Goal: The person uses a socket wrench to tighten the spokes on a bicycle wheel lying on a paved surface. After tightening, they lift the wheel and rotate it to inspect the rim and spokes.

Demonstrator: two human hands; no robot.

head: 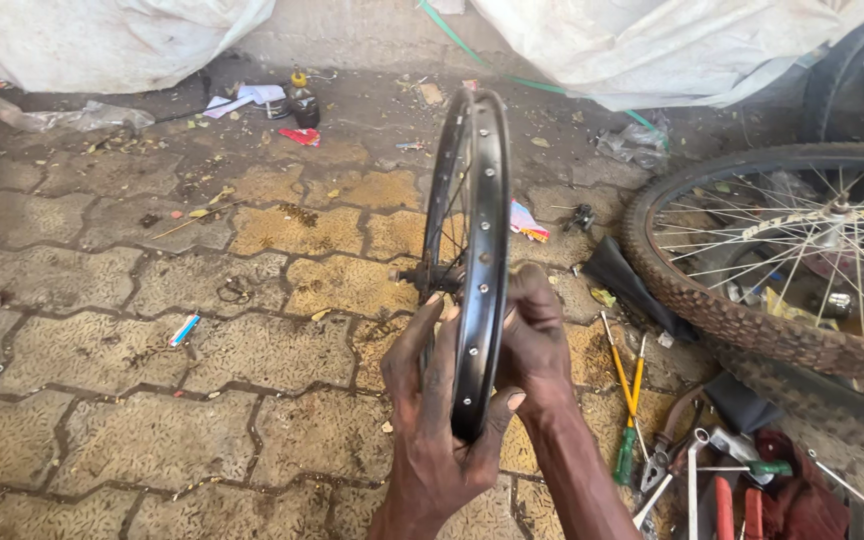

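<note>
A bare wheel rim point(480, 260) of glossy black metal, dotted with small bright spoke holes, with thin metal spokes. The floor point(152, 330) is rough, dusty interlocking paving brick. A second wheel point(782, 260) wears a matt, knobbly brown rubber tyre around shiny silver spokes. Screwdrivers point(627, 400) have smooth yellow and green plastic handles. White woven sacking point(102, 35) looks coarse.

Wheel rim between two hands

The rim point(477, 250) stands between both hands; tools point(672, 460) lie right, a tyred wheel point(752, 330) beyond them.

One bare rim point(480, 250), one tyred wheel point(752, 300), two screwdrivers point(624, 400).
</note>
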